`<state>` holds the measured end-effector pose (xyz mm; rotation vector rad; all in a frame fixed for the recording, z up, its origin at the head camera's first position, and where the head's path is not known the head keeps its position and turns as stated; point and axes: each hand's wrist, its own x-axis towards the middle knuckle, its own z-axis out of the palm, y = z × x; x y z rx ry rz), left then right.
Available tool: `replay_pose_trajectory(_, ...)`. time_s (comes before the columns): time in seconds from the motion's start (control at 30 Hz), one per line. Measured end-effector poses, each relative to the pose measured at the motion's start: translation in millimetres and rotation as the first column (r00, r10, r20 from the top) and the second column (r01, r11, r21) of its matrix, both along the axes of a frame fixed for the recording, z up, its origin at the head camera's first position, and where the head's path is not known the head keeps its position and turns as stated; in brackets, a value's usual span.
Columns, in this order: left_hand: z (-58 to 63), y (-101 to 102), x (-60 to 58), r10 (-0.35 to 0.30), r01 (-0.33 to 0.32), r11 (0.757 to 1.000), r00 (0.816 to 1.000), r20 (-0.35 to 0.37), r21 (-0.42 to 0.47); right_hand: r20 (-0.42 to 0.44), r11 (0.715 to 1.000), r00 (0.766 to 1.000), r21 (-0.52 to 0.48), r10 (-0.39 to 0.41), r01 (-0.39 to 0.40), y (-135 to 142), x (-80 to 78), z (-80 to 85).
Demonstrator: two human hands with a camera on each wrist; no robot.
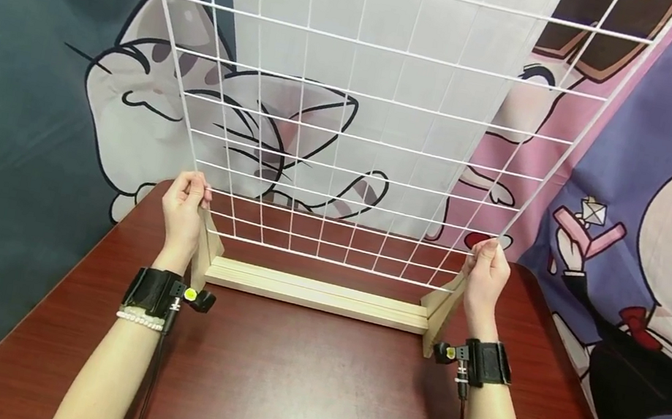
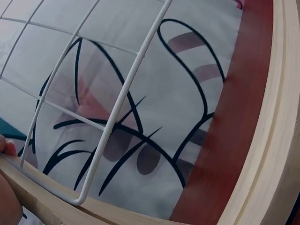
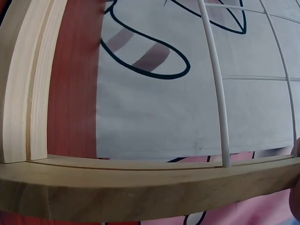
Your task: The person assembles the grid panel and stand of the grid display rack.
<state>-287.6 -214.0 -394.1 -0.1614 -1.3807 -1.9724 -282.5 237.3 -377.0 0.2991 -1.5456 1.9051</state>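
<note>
A white wire grid panel (image 1: 349, 89) stands tilted up over a pale wooden stand (image 1: 318, 294). My left hand (image 1: 184, 206) grips the panel's lower left side, fingers curled at the top of the stand's left upright. On the opposite side, my right hand (image 1: 486, 275) pinches the lower right edge by the right upright. In the left wrist view, the panel's rounded bottom corner (image 2: 80, 200) overlaps the wooden side piece (image 2: 51, 206). The right wrist view has the panel's bottom wire (image 3: 219, 93) meeting the grooved side piece (image 3: 140, 185).
The stand rests on a reddish-brown table (image 1: 295, 373). Behind it hangs a cloth printed with a cartoon cat (image 1: 147, 104), and another printed cloth (image 1: 619, 153) is at the right. Both wrists carry black camera straps (image 1: 152, 290) with cables trailing toward me.
</note>
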Motion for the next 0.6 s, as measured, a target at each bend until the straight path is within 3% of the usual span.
replay_pose_trajectory(0.6,-1.4,1.7,4.6,0.013,-0.011,0.999,0.998,-0.054,0.035,-0.038,0.998,0.998,-0.031,0.047,-0.048,-0.8,3.9,-1.4)
